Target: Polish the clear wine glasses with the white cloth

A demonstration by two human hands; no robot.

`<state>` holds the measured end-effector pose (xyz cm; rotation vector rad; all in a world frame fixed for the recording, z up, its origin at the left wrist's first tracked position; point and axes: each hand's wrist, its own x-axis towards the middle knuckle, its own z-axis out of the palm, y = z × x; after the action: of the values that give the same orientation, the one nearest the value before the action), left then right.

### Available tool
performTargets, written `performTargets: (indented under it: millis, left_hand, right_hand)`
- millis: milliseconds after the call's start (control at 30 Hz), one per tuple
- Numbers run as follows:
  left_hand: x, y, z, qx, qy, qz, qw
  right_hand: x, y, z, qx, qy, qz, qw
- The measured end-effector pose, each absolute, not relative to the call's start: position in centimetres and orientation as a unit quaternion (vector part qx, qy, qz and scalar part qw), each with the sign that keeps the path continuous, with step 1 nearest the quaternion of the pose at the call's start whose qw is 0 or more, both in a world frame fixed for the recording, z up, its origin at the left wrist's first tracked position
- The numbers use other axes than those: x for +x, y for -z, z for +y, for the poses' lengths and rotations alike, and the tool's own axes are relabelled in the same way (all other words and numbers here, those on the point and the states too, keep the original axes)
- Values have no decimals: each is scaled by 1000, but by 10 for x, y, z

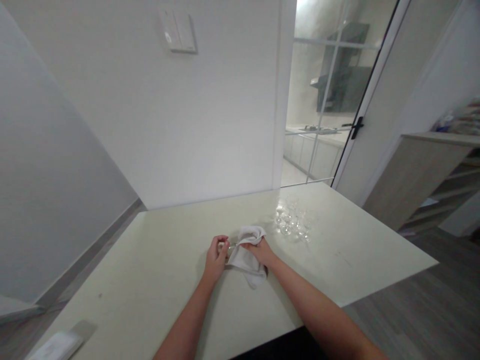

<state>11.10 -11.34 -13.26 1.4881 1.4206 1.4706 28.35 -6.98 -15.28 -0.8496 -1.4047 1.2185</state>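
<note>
Over the middle of the table, my left hand (pixel 216 255) is closed on a small clear stemmed glass (pixel 232 245), seemingly by its foot end. The glass's other end goes into a whitish cloth (pixel 245 260) and is hidden there. My right hand (pixel 260 250) grips the cloth, with its fingers partly covered by the folds. A loose corner of the cloth hangs down toward the tabletop. To the right of my hands, several clear glasses (pixel 290 222) are grouped close together on the table; their outlines overlap and blur.
The pale table (pixel 157 280) meets a white wall (pixel 217 125) at its back edge. A white flat object (pixel 56 346) lies at the near left corner. Beyond the table on the right are a glass-paned door (pixel 311 100) and a wooden shelf unit (pixel 420 175).
</note>
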Motion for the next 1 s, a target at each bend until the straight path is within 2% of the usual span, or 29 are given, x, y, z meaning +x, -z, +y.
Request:
performTargets:
  millis: [100, 167, 433, 667, 833, 1000]
  left_hand:
    - [113, 132, -119, 623, -561, 505, 204]
    - [114, 133, -120, 636, -562, 496, 184]
    - [113, 140, -112, 507, -596, 549, 293]
    - [107, 142, -104, 424, -639, 542, 343]
    - [109, 136, -107, 450, -594, 542, 389]
    - [112, 132, -110, 469, -550, 548, 420]
  right_hand:
    - [285, 157, -66, -389, -515, -543, 537]
    - [286, 161, -64, -409, -517, -532, 532]
    - [286, 160, -63, -397, -531, -528, 531]
    - [291, 154, -59, -395, -448, -586, 548]
    - [293, 154, -65, -315, -474, -671, 475]
    - [296, 156, -64, -303, -467, -687, 467]
